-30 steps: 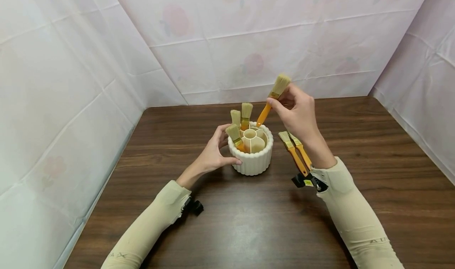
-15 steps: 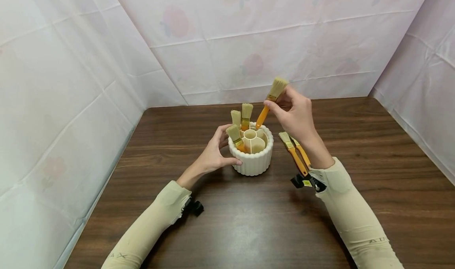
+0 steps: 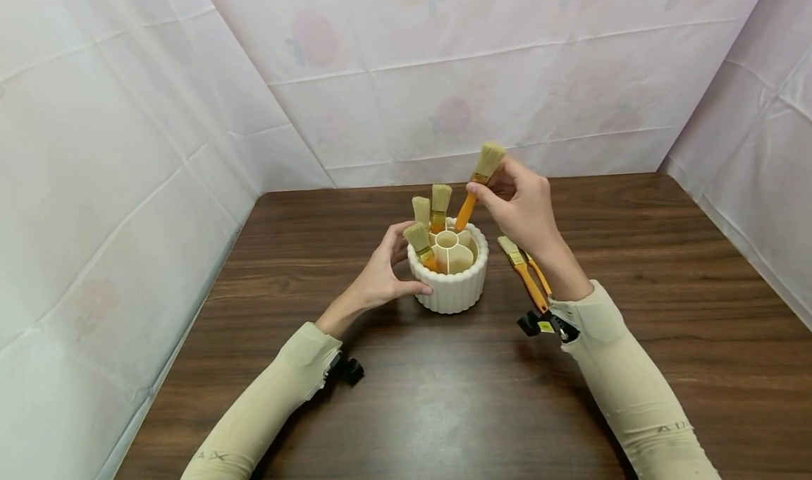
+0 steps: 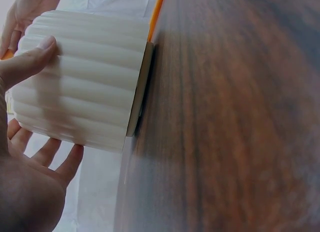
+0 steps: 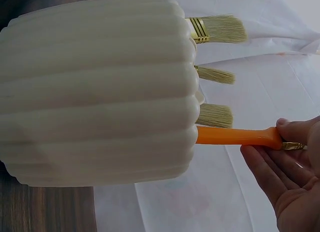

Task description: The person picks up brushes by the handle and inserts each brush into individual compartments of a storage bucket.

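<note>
A white ribbed round holder with inner compartments stands mid-table, also seen in the left wrist view as the holder and in the right wrist view as the holder. Three brushes stand in its left compartments, bristles up. My left hand cups the holder's left side, thumb on its front. My right hand pinches an orange-handled brush near its ferrule, the handle end dipping into a back compartment; the same brush handle enters the rim.
Two more orange-handled brushes lie on the dark wooden table right of the holder, under my right forearm. White plastic sheeting walls the table on three sides.
My right hand has lowered the brush and moved it slightly left, so its handle end now sits inside the holder's rim. The left hand has stayed on the holder.
</note>
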